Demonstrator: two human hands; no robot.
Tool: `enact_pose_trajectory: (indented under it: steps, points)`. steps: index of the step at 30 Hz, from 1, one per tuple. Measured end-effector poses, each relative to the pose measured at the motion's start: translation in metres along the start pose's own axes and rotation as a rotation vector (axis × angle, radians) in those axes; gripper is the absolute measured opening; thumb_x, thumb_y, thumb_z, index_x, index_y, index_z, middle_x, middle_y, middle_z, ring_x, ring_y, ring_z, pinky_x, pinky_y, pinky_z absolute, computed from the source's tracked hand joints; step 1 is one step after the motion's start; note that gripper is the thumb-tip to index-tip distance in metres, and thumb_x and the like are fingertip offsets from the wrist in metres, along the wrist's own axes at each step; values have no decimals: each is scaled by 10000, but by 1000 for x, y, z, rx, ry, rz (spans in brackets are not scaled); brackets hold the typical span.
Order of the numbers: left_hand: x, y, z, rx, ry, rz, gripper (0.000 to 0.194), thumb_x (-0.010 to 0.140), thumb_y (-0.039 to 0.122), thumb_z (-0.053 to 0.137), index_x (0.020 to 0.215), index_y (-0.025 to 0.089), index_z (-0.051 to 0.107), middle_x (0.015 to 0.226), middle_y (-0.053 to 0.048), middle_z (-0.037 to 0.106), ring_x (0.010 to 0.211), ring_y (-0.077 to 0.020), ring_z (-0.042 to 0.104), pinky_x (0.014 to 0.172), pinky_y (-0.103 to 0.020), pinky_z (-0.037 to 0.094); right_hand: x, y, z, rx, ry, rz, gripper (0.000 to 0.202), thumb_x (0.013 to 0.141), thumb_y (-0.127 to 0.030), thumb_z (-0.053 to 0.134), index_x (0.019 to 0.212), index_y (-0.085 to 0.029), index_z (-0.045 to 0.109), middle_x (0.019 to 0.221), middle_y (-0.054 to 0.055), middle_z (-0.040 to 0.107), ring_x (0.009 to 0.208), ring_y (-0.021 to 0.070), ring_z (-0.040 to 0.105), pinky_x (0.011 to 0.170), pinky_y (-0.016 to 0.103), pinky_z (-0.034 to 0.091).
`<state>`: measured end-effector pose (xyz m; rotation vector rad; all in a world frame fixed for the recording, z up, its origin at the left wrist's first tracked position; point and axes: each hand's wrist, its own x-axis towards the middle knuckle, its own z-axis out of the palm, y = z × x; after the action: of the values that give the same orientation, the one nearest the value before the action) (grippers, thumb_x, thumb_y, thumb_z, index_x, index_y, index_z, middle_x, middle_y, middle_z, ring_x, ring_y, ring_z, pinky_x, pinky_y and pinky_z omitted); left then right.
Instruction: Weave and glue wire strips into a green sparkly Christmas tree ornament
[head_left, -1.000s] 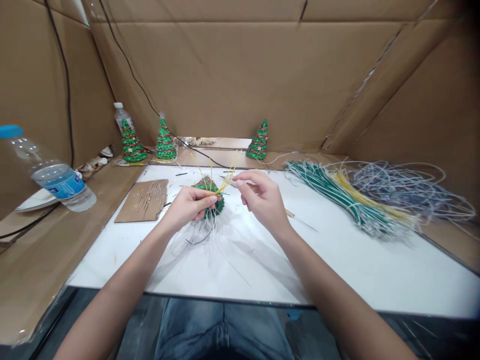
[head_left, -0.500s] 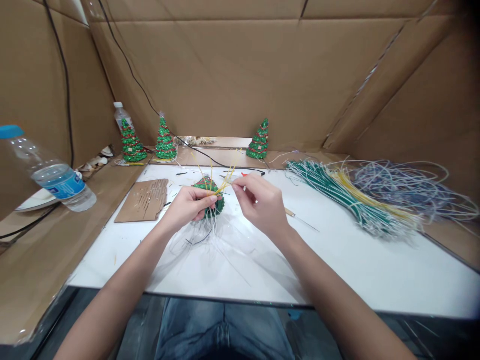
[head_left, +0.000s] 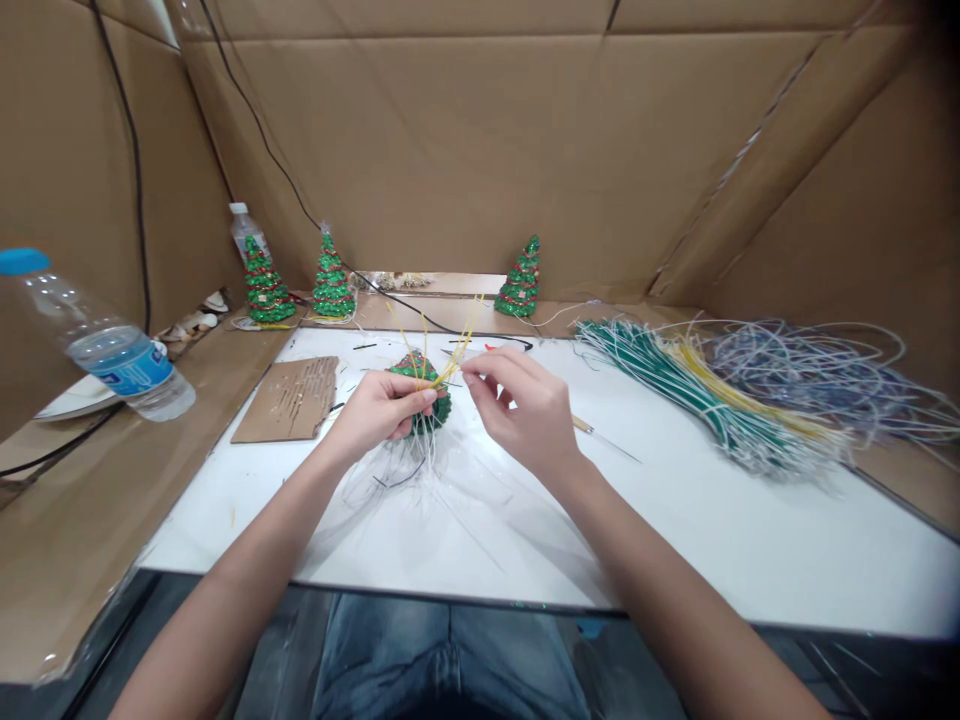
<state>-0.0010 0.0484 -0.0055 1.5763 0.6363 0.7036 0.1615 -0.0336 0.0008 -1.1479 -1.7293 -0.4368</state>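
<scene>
My left hand pinches a bunch of yellow wires between thumb and fingers, their ends fanning upward. Pale thin wires trail below it onto the white table. Just right of the bunch, my right hand is closed in a pinch; whatever lies between its fingertips is too fine to make out. Beneath and behind the left fingers lies a small green Christmas tree with red trim, partly covered by the hand and wires.
A wooden-handled awl lies right of my right hand. Slit cardboard rests at left. Bundled green wires and tangled pale wires occupy the right. Decorated trees stand along the back; a water bottle is far left.
My right hand has shifted very slightly left, its fingertips still pinched. The left hand keeps its hold on the yellow wires, and the view has moved a little.
</scene>
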Motion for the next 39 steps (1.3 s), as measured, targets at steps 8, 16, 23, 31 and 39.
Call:
enact_pose_trajectory:
  steps: [8, 16, 23, 31, 39]
  points:
    - [-1, 3, 1, -30, 1, -4, 328, 635, 370, 735, 761, 70, 706, 574, 1, 548, 337, -19, 330, 331, -188, 171, -1, -2, 5, -122, -58, -72, 158, 885, -101, 462, 873, -172, 603, 841, 68, 612, 740, 160, 583, 638, 263, 479]
    - [-1, 4, 1, -28, -15, 10, 310, 643, 379, 735, 689, 76, 689, 492, 31, 479, 335, -21, 315, 332, -182, 164, 0, -2, 4, -167, -110, -113, 196, 861, -46, 454, 839, -158, 613, 830, 62, 629, 706, 144, 592, 615, 240, 469]
    - [-1, 4, 1, -36, -13, 6, 315, 630, 375, 735, 685, 69, 686, 465, 45, 453, 327, -21, 309, 331, -176, 160, 0, 0, 5, -96, -122, -115, 190, 866, -48, 453, 842, -144, 615, 831, 67, 625, 718, 144, 589, 620, 251, 473]
    - [0, 0, 1, 6, -11, -1, 314, 659, 368, 708, 753, 67, 701, 606, -12, 580, 331, -16, 335, 331, -184, 185, 5, -4, -2, 163, 53, 195, 281, 835, -154, 550, 1110, -210, 528, 882, 12, 571, 554, 83, 486, 470, 227, 421]
    - [1, -2, 1, 31, -23, 0, 294, 675, 360, 692, 718, 70, 691, 558, 4, 546, 340, -21, 322, 336, -185, 188, 11, -3, -7, 252, 151, 312, 218, 871, -224, 544, 1080, -214, 601, 978, 42, 600, 650, 99, 540, 416, 199, 416]
